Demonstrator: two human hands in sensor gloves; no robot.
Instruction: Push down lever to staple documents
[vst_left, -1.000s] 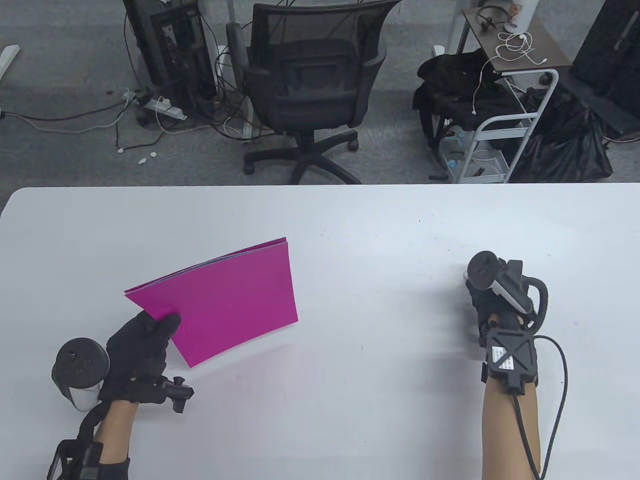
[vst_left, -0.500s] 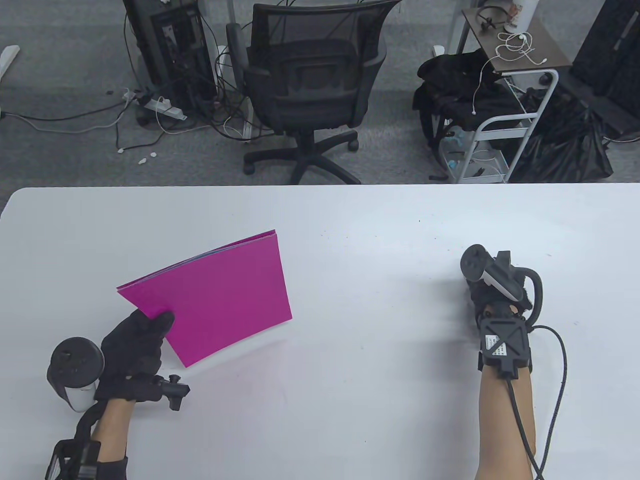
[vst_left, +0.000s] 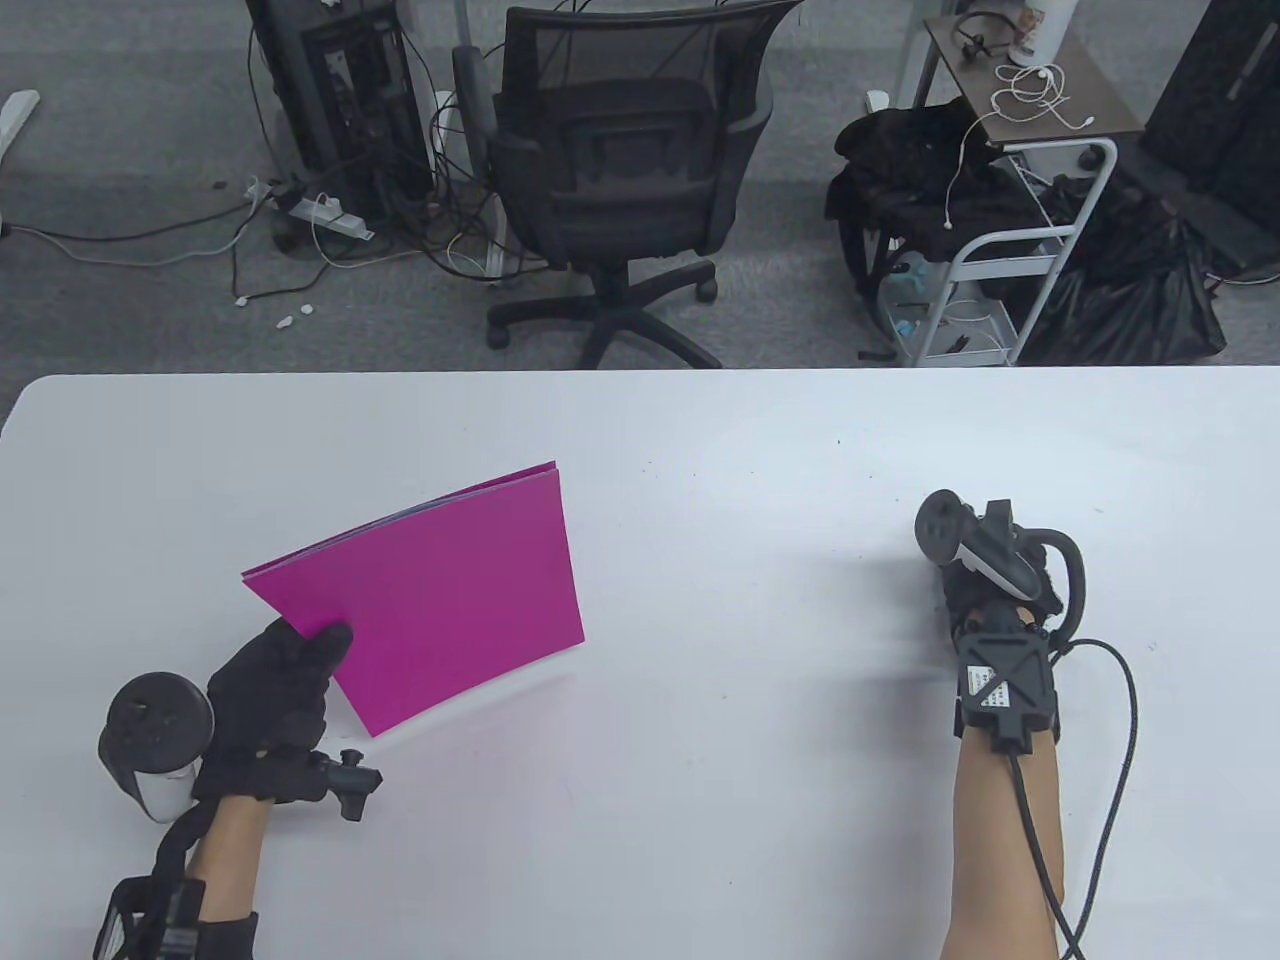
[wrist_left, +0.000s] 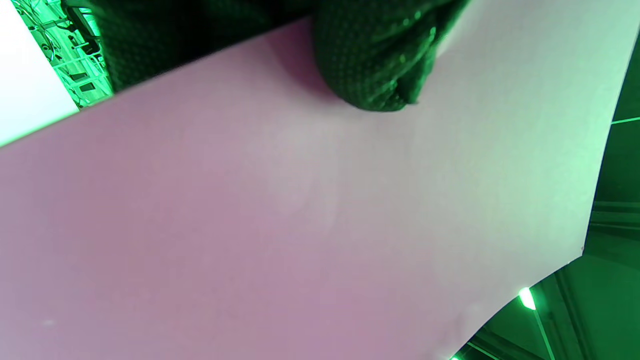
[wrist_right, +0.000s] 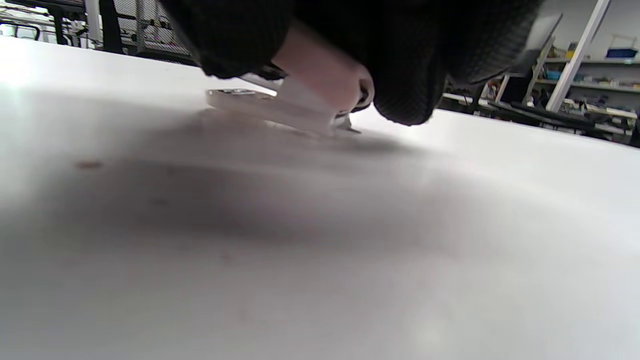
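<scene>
A magenta stack of papers (vst_left: 450, 590) is lifted off the white table (vst_left: 700, 450). My left hand (vst_left: 275, 680) pinches its near left corner, thumb on top. In the left wrist view the sheet's underside (wrist_left: 300, 225) fills the frame with a gloved finger (wrist_left: 380, 65) against it. My right hand (vst_left: 985, 590) is at the right of the table, fingers curled down over a pale stapler (wrist_right: 295, 105) that lies on the table. The stapler shows only in the right wrist view, under my gloved fingers (wrist_right: 410, 75).
A black office chair (vst_left: 620, 170) stands beyond the table's far edge. A white trolley (vst_left: 1010, 260) with black bags is at the far right. My right wrist's cable (vst_left: 1110, 780) trails toward the near edge.
My right hand has moved a little forward and left over the stapler. My left hand shifted the papers slightly left and back.
</scene>
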